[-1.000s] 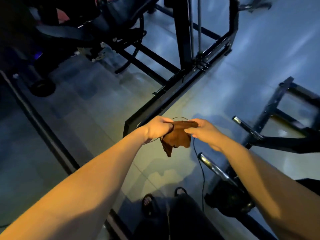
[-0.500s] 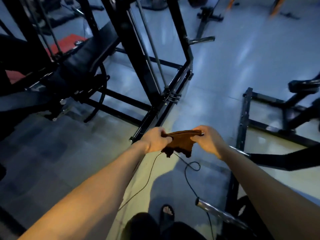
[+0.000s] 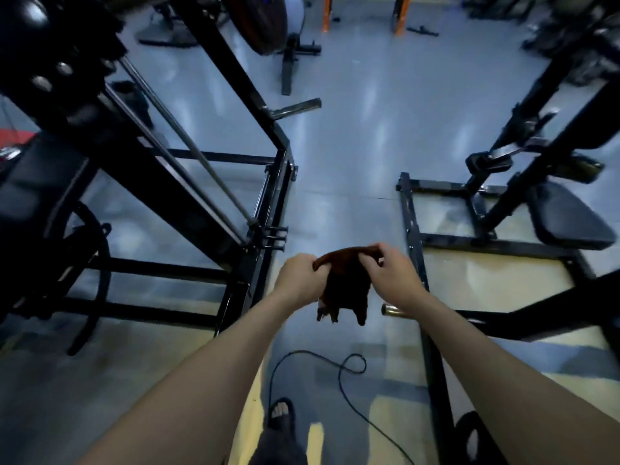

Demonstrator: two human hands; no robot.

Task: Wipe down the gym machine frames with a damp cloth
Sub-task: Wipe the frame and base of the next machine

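A dark brown cloth (image 3: 345, 286) hangs in the air in front of me, held at its top edge by both hands. My left hand (image 3: 297, 278) pinches its left corner and my right hand (image 3: 392, 273) pinches its right corner. The lower part of the cloth dangles loose. A black machine frame (image 3: 268, 203) with slanted uprights and a steel guide rod stands to the left. Another black frame (image 3: 414, 236) lies low on the floor to the right, just beyond my right hand.
A black padded seat (image 3: 567, 219) sits on the right machine. A black cable (image 3: 335, 374) loops over the floor near my sandalled foot (image 3: 280, 414). A chrome bar end (image 3: 391, 309) pokes out under my right wrist. A floor aisle runs ahead between the two machines.
The view has lifted from the floor toward the aisle and the machines. Both hands keep the cloth, which now hangs longer and darker between them.
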